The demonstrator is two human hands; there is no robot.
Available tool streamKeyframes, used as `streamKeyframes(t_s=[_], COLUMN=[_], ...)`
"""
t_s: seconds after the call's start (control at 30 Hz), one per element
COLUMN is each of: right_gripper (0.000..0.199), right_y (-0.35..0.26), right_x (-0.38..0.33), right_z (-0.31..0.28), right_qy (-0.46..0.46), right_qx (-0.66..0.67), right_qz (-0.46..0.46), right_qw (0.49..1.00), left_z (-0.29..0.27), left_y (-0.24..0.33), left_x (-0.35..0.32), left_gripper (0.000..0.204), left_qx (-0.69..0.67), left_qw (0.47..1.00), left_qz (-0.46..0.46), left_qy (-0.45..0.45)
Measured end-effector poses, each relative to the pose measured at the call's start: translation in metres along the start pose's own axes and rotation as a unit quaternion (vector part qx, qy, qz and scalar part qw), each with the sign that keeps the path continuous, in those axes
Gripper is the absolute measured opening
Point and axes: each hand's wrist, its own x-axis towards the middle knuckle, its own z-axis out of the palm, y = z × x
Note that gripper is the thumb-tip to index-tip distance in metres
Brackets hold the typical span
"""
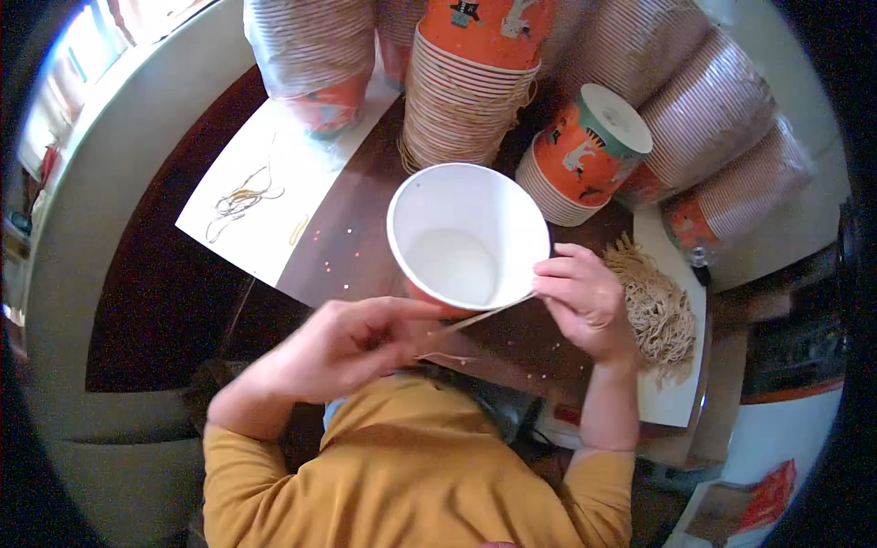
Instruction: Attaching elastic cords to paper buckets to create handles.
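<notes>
In front of me a paper bucket (498, 215) stands on the table with its mouth turned up toward me. Its inside is white and a little orange shows outside. A thin pale string (480, 319) stretches across its near side, just below the rim. My left hand (333, 342) is closed on the string, its index finger reaching along the bucket's near wall. At the rim's right side my right hand (589, 301) pinches the string's other stretch, fingertips against the bucket. The exact grip of the right thumb is hard to see.
A heap of beige strings (653, 310) lies at right on white board. Behind the bucket rise a tall stack of string-fitted buckets (466, 100) and a shorter orange stack (585, 164). Plastic-wrapped stacks (713, 91) stand farther back. Loose strings (242, 201) lie on the left board; small dots litter the table.
</notes>
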Motion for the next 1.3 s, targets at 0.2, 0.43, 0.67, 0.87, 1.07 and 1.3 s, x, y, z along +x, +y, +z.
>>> streamKeyframes(t_s=[0.2, 0.43, 0.67, 0.87, 1.07, 1.3], right_gripper=[0.039, 0.054, 0.02, 0.015, 0.041, 0.064], right_y=[0.01, -0.056, -0.011, 0.016, -0.017, -0.06], right_x=[-0.006, 0.04, 0.025, 0.021, 0.045, 0.057], right_z=[-0.056, -0.011, -0.037, -0.036, -0.016, 0.012], right_qy=[-0.162, -0.158, 0.007, 0.05, 0.041, -0.072], right_qx=[-0.125, 0.414, 0.355, 0.111, -0.166, 0.439], right_qz=[0.078, 0.268, 0.338, 0.281, 0.101, 0.263], right_qw=[0.976, 0.855, 0.872, 0.952, 0.98, 0.856], left_z=[-0.04, -0.009, -0.033, -0.04, -0.033, -0.023], left_y=[0.012, 0.046, 0.028, 0.004, 0.015, 0.02], left_x=[0.0, 0.073, 0.079, 0.068, 0.074, 0.086], left_gripper=[0.018, 0.018, 0.021, 0.027, 0.032, 0.024], left_qx=[0.199, 0.125, -0.024, -0.063, -0.001, -0.033], left_qw=[0.977, 0.987, 0.985, 0.985, 0.995, 0.989], left_qz=[-0.061, 0.071, -0.073, -0.097, -0.049, -0.02], left_qy=[-0.043, -0.074, -0.155, -0.131, -0.083, -0.144])
